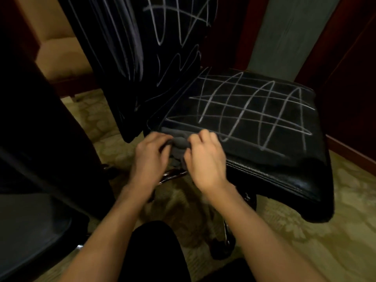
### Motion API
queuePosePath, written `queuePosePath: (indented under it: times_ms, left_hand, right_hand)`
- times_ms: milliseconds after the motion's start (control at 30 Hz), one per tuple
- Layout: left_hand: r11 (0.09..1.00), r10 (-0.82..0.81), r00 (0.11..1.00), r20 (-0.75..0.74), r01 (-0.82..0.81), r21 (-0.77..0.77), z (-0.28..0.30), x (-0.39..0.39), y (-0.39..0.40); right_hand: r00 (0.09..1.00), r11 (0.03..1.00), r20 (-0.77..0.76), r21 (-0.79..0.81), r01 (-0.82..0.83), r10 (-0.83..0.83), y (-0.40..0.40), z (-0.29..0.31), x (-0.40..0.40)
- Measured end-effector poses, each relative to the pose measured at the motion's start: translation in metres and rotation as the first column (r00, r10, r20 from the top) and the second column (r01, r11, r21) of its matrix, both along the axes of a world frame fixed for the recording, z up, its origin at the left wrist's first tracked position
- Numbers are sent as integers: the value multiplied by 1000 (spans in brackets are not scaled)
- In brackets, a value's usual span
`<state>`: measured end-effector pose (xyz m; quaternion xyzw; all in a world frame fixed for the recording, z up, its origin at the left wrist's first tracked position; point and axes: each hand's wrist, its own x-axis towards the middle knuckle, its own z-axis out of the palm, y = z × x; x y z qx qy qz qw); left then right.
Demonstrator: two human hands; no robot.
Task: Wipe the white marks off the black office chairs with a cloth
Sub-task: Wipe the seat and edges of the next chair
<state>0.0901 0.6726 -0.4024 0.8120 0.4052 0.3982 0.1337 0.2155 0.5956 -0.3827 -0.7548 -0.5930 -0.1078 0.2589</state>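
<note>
A black office chair stands in front of me, its seat (264, 159) covered with crossed white marks (252, 106). Its backrest (126, 58) also carries white scribbles (177, 23). A dark grey cloth (180, 143) is bunched at the seat's near left edge. My left hand (149, 157) grips the cloth from the left with curled fingers. My right hand (205, 157) grips it from the right, so the cloth shows only between the two hands and trails right along the seat.
A second black chair (40, 200) stands close at the left. Patterned beige carpet (305, 231) covers the floor. Dark red wooden panels (350, 68) stand behind and to the right. The chair's chrome base (227, 237) is below the seat.
</note>
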Motion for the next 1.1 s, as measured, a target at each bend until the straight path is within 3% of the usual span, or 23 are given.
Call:
queuePosePath:
  times_ms: [133,233,400,533,700,900,1100]
  left_hand:
    - [997,74,997,-8,-74,-2,3,4,3]
    - [999,26,1000,4,-26,-37,4,25,-23]
    - [968,-247,968,43,248,-22,8,80,-85]
    - [890,-456,887,-71,452,-66,30,131,-127]
    - [890,-452,871,-192,423,-172,47,150,-130]
    - [865,-497,819,-287,442,-237,60,144,-118]
    - [865,-490,832,-261,427,-265,65,217,-117]
  right_hand:
    - [1000,1000,-2,-9,-19,19,7,5,-7]
    - [1000,999,-12,-50,-5,5,-17,8,17]
    - [979,981,-60,-15,193,-194,-102,9,79]
    - [928,940,-153,-11,342,-340,-165,12,134]
    - [928,945,-185,-20,326,-324,-174,4,146]
    - [951,987,-271,16,160,-149,-175,6,144]
    - [902,969,-370,12,245,-223,-166,-3,213]
